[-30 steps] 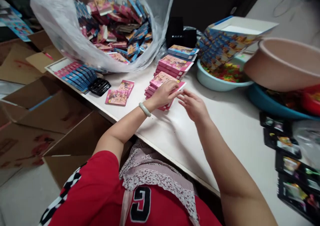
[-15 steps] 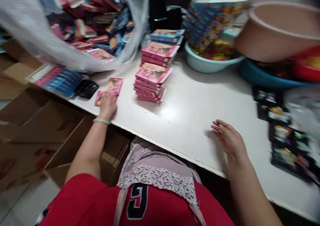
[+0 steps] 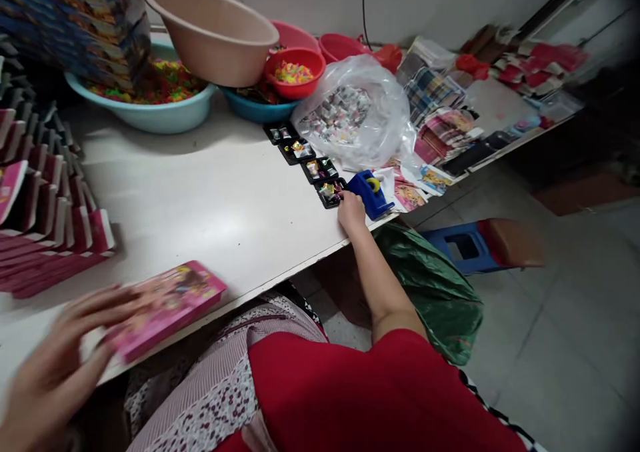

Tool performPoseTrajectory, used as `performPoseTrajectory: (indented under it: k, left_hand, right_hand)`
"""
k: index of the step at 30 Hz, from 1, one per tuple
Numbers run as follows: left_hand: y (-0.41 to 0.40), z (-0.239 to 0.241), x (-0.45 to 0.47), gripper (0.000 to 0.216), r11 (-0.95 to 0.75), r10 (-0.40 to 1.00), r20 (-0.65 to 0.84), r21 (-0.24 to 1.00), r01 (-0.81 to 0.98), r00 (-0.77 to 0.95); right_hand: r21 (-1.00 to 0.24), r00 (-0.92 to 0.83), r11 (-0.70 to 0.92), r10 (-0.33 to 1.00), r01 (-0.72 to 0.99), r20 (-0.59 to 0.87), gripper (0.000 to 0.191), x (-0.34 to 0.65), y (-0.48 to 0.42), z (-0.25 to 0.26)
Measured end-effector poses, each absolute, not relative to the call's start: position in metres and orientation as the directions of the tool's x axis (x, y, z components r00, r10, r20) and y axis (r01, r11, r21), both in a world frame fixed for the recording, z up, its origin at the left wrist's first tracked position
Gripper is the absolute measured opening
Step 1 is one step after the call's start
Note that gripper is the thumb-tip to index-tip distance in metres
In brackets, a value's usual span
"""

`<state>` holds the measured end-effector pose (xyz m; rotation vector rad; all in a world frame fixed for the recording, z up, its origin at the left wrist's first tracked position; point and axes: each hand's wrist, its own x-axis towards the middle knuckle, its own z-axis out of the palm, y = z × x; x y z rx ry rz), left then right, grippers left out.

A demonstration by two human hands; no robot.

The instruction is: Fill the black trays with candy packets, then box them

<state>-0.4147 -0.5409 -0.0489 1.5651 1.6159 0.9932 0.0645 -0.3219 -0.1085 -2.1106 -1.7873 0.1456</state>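
Note:
My left hand (image 3: 55,365) is at the lower left, blurred by motion, with its fingers spread on a flat pink printed box (image 3: 167,305) at the near edge of the white table (image 3: 200,185). My right hand (image 3: 351,212) reaches far to the right and rests its fingers on the nearest of several small black trays (image 3: 330,191) filled with colourful bits, next to a blue tape dispenser (image 3: 369,192). Stacks of pink boxes (image 3: 45,219) stand at the left.
A light blue basin (image 3: 145,109) of colourful pieces, a beige basin (image 3: 210,32), a red bowl (image 3: 294,72) and a clear plastic bag (image 3: 355,109) stand along the back. A blue stool (image 3: 465,245) and a green bag (image 3: 435,292) are on the floor at right.
My view has swung to the right. My left hand has brought a pink box to the near table edge. My right hand has moved out to the black trays.

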Motion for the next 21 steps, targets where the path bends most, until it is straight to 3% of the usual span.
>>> performPoseTrajectory:
  k: [5,9,13,18,21]
  left_hand:
    - [-0.489,-0.087,-0.417,0.018,-0.409,0.913,0.292,0.674,0.615,0.286]
    - [-0.445,-0.119,-0.426,0.017,-0.521,0.852,0.326,0.452,0.723,0.410]
    - [-0.438,-0.120,-0.435,0.029,-0.501,0.861,0.249,0.268,0.823,0.443]
    - [-0.442,-0.102,-0.392,0.025,-0.432,0.900,0.204,0.310,0.847,0.384]
    - [-0.439,-0.099,-0.357,0.046,-0.356,0.934,0.138,0.266,0.896,0.330]
  right_hand:
    - [-0.190,0.125,-0.121,0.992,0.974,0.010,0.048,0.052,-0.333,-0.096]
    - [-0.211,0.047,-0.057,0.998,0.976,-0.053,0.051,0.033,-0.351,-0.091]
    - [-0.246,-0.044,0.016,0.993,0.969,-0.109,0.049,0.004,-0.379,-0.089]
    - [-0.362,-0.239,0.167,0.957,0.917,-0.162,0.049,-0.032,-0.414,-0.083]
    - [-0.491,-0.288,0.215,0.955,0.844,-0.076,0.043,-0.029,-0.413,-0.078]
